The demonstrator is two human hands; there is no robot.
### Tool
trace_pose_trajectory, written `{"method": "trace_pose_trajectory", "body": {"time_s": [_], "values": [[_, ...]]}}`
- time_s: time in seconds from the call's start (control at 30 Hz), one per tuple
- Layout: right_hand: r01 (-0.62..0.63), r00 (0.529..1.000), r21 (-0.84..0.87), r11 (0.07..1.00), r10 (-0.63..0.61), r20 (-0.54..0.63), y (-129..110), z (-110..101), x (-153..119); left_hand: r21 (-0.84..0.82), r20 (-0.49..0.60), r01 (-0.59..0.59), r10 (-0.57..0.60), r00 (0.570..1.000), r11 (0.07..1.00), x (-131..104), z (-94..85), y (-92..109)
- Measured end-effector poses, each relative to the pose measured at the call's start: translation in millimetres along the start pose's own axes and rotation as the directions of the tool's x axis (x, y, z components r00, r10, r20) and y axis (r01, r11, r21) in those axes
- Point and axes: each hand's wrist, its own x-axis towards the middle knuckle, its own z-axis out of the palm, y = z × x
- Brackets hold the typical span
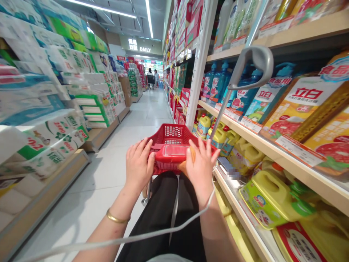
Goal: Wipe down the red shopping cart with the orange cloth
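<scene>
A red shopping cart with a perforated plastic basket stands directly in front of me. My left hand lies over the left part of its red handle, fingers bent forward over the bar. On the handle's right part rests my right hand, its fingers somewhat spread. An orange-brown piece shows beside my right thumb; its kind is unclear. A metal pole with a grey looped handle rises at a slant beyond my right hand. A white cable runs from my right wrist across my lap.
Close on the right, a shelf carries dish soap bottles and yellow detergent jugs. Stacked tissue packs line the left side above a wooden base. The pale aisle floor leads to people far ahead.
</scene>
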Motion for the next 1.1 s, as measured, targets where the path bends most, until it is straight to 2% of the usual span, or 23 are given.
{"method": "trace_pose_trajectory", "body": {"time_s": [0.1, 0.17, 0.23, 0.33, 0.4, 0.43, 0.5, 0.57, 0.63, 0.7, 0.77, 0.87, 0.97, 1.03, 1.1], "values": [[0.208, 0.968, 0.124, 0.970, -0.223, 0.114, -36, 5, -11, 0.011, 0.011, -0.021, 0.021, 1.000, 1.000, 0, 0.4, -3], [0.264, 0.948, 0.172, 0.949, -0.288, 0.133, -44, 7, -15, 0.025, 0.026, -0.036, 0.035, 0.999, 0.999, -1, -0.4, -6], [0.222, 0.963, 0.157, 0.962, -0.242, 0.116, -33, 6, -15, 0.036, 0.035, -0.045, 0.043, 0.998, 0.998, -1, -1.5, -7], [0.018, 0.999, 0.050, 0.999, -0.019, 0.031, 3, 1, -7, 0.030, 0.036, -0.047, 0.046, 0.998, 0.998, -1, -2.1, -6], [-0.106, 0.994, -0.016, 0.994, 0.106, -0.038, 21, -2, -1, 0.019, 0.020, -0.035, 0.035, 0.999, 0.999, -1, -1.3, -4], [-0.129, 0.991, -0.031, 0.991, 0.127, -0.053, 23, -2, 1, 0.014, 0.009, -0.027, 0.027, 1.000, 1.000, -1, -0.6, -2], [-0.071, 0.997, -0.015, 0.997, 0.070, -0.022, 12, -1, 1, 0.009, -0.010, -0.014, 0.015, 1.000, 1.000, 0, 0.8, -1], [0.069, 0.996, 0.055, 0.996, -0.072, 0.052, -13, 2, -2, 0.014, -0.012, -0.018, 0.018, 1.000, 1.000, -1, 1.8, -2], [0.196, 0.972, 0.133, 0.972, -0.210, 0.106, -39, 5, -6, 0.024, -0.004, -0.029, 0.029, 1.000, 0.999, -1, 1.8, -4], [0.245, 0.956, 0.175, 0.953, -0.268, 0.122, -51, 7, -9, 0.031, 0.004, -0.041, 0.041, 0.999, 0.999, -1, 0.9, -6], [0.208, 0.968, 0.162, 0.965, -0.227, 0.110, -43, 6, -9, 0.033, 0.012, -0.052, 0.051, 0.999, 0.998, -1, -0.3, -7], [0.033, 0.999, 0.065, 0.997, -0.035, 0.030, -4, 3, -6, 0.028, 0.021, -0.057, 0.056, 0.998, 0.998, -1, -1.3, -6], [-0.138, 0.988, -0.017, 0.990, 0.136, -0.073, 25, 2, -1, 0.016, 0.005, -0.031, 0.031, 1.000, 0.999, -1, -0.9, -2], [-0.125, 0.989, -0.029, 0.992, 0.123, -0.078, 21, 4, 0, 0.010, -0.006, -0.014, 0.014, 1.000, 1.000, 0, -0.2, -1], [-0.016, 1.000, -0.005, 1.000, 0.016, -0.024, 1, 7, -3, 0.008, -0.006, -0.011, 0.011, 1.000, 1.000, 0, 0.4, 0]]}}
